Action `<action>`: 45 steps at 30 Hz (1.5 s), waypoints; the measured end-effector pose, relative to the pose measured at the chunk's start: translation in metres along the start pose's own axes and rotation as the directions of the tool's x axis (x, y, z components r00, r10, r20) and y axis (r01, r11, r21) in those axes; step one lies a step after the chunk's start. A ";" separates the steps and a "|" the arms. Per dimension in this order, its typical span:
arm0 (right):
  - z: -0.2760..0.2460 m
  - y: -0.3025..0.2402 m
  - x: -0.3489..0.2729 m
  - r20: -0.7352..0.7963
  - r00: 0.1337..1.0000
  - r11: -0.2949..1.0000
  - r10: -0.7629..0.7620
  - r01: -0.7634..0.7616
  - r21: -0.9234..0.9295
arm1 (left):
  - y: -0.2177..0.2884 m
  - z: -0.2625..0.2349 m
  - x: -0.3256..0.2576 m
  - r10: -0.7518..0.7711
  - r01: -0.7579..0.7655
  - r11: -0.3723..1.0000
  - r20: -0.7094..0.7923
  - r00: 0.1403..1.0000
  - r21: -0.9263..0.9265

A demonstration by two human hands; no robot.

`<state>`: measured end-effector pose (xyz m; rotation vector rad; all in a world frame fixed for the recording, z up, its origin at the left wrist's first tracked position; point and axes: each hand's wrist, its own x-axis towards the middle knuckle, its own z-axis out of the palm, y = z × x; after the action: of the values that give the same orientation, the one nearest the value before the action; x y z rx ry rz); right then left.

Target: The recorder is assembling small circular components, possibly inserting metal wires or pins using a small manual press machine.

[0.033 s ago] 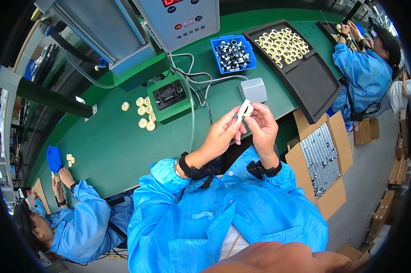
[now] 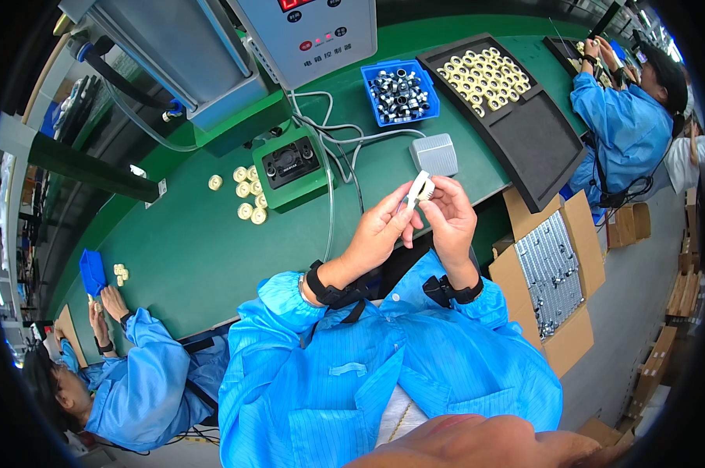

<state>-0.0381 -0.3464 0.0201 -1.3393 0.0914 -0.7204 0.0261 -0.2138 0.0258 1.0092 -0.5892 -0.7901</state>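
Note:
A cream-white ring-shaped part point(image 2: 422, 188) with teeth along one side is held up between both my hands, above the near edge of the green table point(image 2: 204, 257). My left hand point(image 2: 380, 228) is closed, gripping its left side with thumb and fingers. On the other side my right hand point(image 2: 451, 221) pinches the toothed side. Fingers hide part of the ring. Just beyond my hands sits a grey foot pedal point(image 2: 435, 154). Several loose cream round parts point(image 2: 244, 188) lie by the green base point(image 2: 294, 168) of a press, left of my hands.
Far ahead, a blue bin point(image 2: 397, 122) holds short metal and black cylinders. A black tray point(image 2: 541, 144) carries many cream rings. Cables point(image 2: 360, 132) cross the table. An open cardboard box point(image 2: 577, 331) with metal parts stands at right. Co-workers sit at left point(image 2: 146, 382) and right point(image 2: 625, 117).

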 end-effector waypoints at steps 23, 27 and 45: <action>0.009 -0.007 -0.003 -0.092 0.981 0.977 -0.173 0.159 -0.141 | 0.002 0.006 -0.005 0.047 -0.035 0.972 -0.043 0.998 0.230; 0.005 -0.007 -0.001 -0.026 0.972 0.919 -0.234 0.213 -0.331 | 0.000 0.004 -0.004 0.026 -0.024 0.985 -0.010 1.000 0.169; -0.011 -0.005 -0.004 -0.004 0.952 0.938 0.306 -0.301 0.174 | 0.001 0.003 -0.001 -0.062 0.070 0.983 0.055 0.997 -0.172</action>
<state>-0.0486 -0.3539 0.0208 -1.1169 0.2504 -0.4751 0.0232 -0.2145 0.0277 0.8545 -0.5218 -0.9114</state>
